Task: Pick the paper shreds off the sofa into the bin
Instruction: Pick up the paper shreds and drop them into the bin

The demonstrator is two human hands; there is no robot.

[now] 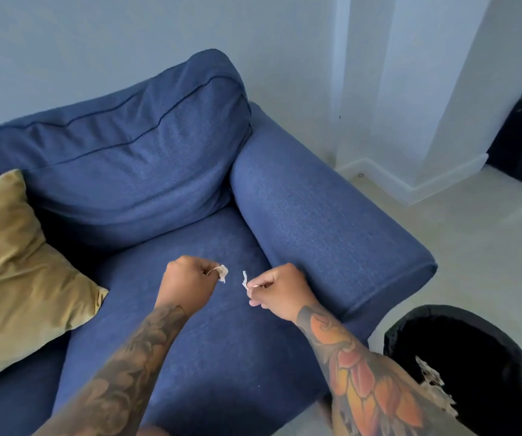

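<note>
Near the front right corner, black bin (461, 366) on the floor with shreds inside. Over the sofa (209, 335) seat, left hand (187, 283) pinching a tan shred (222, 273), right hand (280, 289) pinching a white shred (244, 280), knuckles up.

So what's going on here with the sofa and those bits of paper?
A person is picking paper shreds off a blue sofa. The left hand pinches a brownish shred, and the right hand pinches a white shred, both held just above the seat. A black bin stands on the floor to the right with some shreds already inside. A yellow cushion lies on the left.
</note>
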